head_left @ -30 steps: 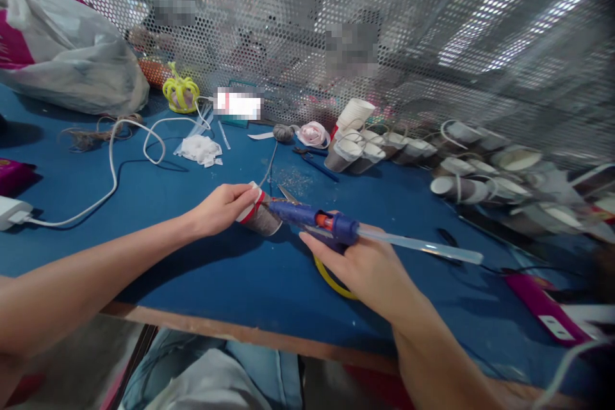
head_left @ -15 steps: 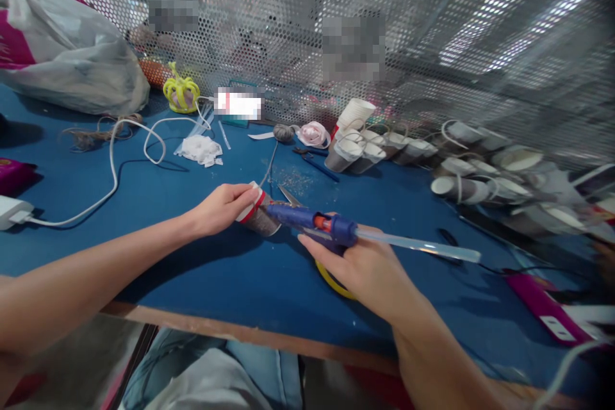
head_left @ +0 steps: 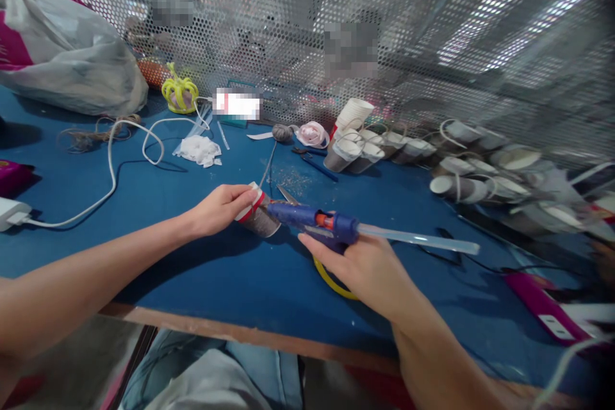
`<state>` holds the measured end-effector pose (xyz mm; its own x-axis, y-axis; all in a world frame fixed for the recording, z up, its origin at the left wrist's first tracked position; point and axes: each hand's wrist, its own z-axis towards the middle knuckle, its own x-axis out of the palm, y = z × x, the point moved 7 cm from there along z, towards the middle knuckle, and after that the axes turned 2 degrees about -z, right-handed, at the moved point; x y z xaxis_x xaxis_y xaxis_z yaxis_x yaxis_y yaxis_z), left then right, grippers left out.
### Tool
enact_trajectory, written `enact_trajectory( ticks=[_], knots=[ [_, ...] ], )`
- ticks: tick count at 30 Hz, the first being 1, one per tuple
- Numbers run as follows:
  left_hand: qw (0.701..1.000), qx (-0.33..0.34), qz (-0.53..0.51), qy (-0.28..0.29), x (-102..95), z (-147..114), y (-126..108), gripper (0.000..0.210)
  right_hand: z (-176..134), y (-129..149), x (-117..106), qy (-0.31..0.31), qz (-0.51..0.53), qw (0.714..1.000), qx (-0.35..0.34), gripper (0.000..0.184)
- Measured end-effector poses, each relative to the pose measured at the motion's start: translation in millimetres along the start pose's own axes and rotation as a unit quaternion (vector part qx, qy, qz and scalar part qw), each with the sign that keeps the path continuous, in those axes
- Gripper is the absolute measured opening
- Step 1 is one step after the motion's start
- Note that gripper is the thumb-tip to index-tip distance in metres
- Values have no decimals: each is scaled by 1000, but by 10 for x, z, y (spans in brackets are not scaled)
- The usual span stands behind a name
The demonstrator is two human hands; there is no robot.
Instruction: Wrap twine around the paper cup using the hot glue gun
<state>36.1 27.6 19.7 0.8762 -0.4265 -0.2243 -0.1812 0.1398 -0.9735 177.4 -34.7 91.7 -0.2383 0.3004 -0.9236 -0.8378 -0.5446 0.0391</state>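
Paper cup (head_left: 262, 221) lies tipped over in the left hand (head_left: 221, 210), its white-and-red end under the thumb and its grey-brown wrapped end pointing away to the right of that hand. The thumb and fingers are closed on it; whether any fingers reach inside is hidden. It should be very light and thin-walled, so a hard squeeze would likely dent it; the stiffer end under the thumb looks like the sound place to hold. The wrap probably gives some grip, while the bare band may be smoother.

The right hand (head_left: 372, 269) is wrapped around the handle of a blue hot glue gun (head_left: 307, 218), whose nozzle is at the cup's side; whether they touch I cannot tell. That tool is likely rigid and heavier, best taken by its handle, away from the hot tip. A clear glue stick (head_left: 423, 241) juts out behind, to the right of the right hand.

Yellow-handled scissors (head_left: 330, 283) lie on the counter (head_left: 216, 282) under the right hand. Beyond both hands are pliers (head_left: 323, 168), a grey yarn ball (head_left: 282, 133) and, beyond the right hand, more handled cups (head_left: 344, 152).
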Motion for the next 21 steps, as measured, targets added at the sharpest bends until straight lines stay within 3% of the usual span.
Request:
enact_trajectory(
  ticks=[17, 21],
  knots=[
    [1000, 10, 1, 10, 13, 4, 4, 39, 4, 12, 7, 28, 55, 997, 38, 18],
    [1000, 11, 27, 9, 7, 1, -4, 39, 18, -43, 11, 33, 45, 998, 16, 22]
  ],
)
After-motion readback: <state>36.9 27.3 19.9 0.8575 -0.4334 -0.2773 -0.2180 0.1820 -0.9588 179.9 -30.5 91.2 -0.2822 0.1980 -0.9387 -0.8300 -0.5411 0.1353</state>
